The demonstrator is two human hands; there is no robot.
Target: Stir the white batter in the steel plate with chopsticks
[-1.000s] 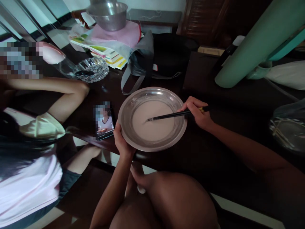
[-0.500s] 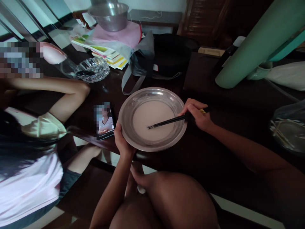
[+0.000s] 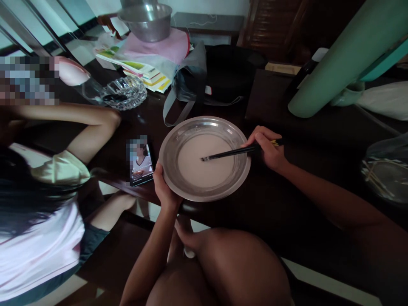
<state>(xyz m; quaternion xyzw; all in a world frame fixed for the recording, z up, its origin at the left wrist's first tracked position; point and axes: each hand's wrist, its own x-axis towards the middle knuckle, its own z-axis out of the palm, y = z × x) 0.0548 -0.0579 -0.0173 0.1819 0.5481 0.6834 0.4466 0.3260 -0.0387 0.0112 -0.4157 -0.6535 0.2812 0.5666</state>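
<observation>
A wide, shallow metal bowl (image 3: 168,180) sits at the middle of the view, with a pale, milky liquid (image 3: 204,174) in it. My left hand (image 3: 165,187) grips the bowl's left rim, thumb on top and the other fingers hidden beneath. In my right hand (image 3: 269,148) is a pair of black chopsticks (image 3: 231,153), held over the right rim. Their tips reach the liquid near its centre; how deep they dip I cannot tell. Left of the bowl a phone (image 3: 142,163) shows a picture of a person.
Another person (image 3: 47,229) sits at the left, an arm on the dark table (image 3: 140,119). Behind are a glass bowl (image 3: 127,93), books (image 3: 156,80) under a metal basin (image 3: 148,23), and a grey bag (image 3: 191,72). A green cylinder (image 3: 338,63) leans at the right.
My right hand has shifted slightly right and up, drawing the chopstick tips a little to the right through the bowl. My left hand and the bowl have hardly moved.
</observation>
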